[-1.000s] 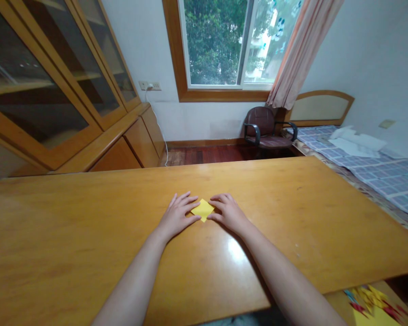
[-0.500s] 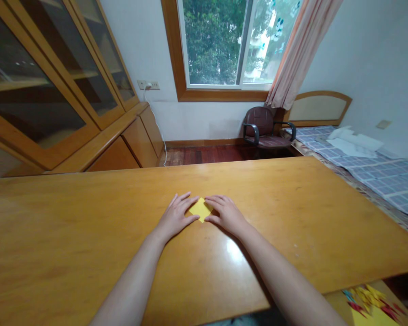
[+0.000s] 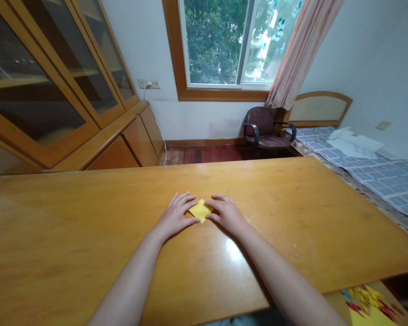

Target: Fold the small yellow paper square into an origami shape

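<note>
A small yellow folded paper (image 3: 200, 210) lies flat on the wooden table (image 3: 88, 217), turned like a diamond. My left hand (image 3: 176, 214) rests on its left edge, fingers stretched out and pressing down. My right hand (image 3: 227, 212) lies on its right edge in the same way, fingers extended flat. Both thumbs meet near the paper's near corner. Neither hand lifts the paper.
A pile of coloured folded papers (image 3: 370, 301) sits on a lower surface at the bottom right. Glass-door cabinets (image 3: 54, 81) stand to the left, a dark chair (image 3: 263, 129) under the window, and a bed (image 3: 370, 172) to the right.
Both hands stay pressed on the yellow paper; the fingers have shifted only slightly along its edges. The view has drifted a little.
</note>
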The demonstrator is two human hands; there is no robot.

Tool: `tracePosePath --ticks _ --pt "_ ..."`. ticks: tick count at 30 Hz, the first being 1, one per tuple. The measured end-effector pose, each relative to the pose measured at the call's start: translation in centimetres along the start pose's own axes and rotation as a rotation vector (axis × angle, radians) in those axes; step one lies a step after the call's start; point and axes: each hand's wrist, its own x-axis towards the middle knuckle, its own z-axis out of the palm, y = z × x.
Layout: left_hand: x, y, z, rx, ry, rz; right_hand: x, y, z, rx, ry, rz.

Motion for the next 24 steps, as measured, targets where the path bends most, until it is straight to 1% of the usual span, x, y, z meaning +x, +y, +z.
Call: tracePosePath --ticks 11,15,18,21,24 --pt "0.2 -0.1 0.1 -0.061 0.073 0.027 -0.2 0.1 0.2 0.014 0.057 -0.067" --pt "0.3 0.1 0.0 -0.129 0.101 0.021 -0.2 -0.1 -0.2 0.055 0.071 -0.071" --pt "0.4 0.4 -0.1 -0.235 0.142 -0.007 -0.1 -0.3 -0.5 0.142 0.072 -0.044" --pt "0.6 1.0 -0.1 -0.336 0.179 -0.053 -0.1 -0.3 -0.9 0.232 0.080 0.016" --pt "0.7 1.7 -0.3 -0.441 0.171 -0.100 0.0 -0.2 -0.9 0.305 0.091 0.067"
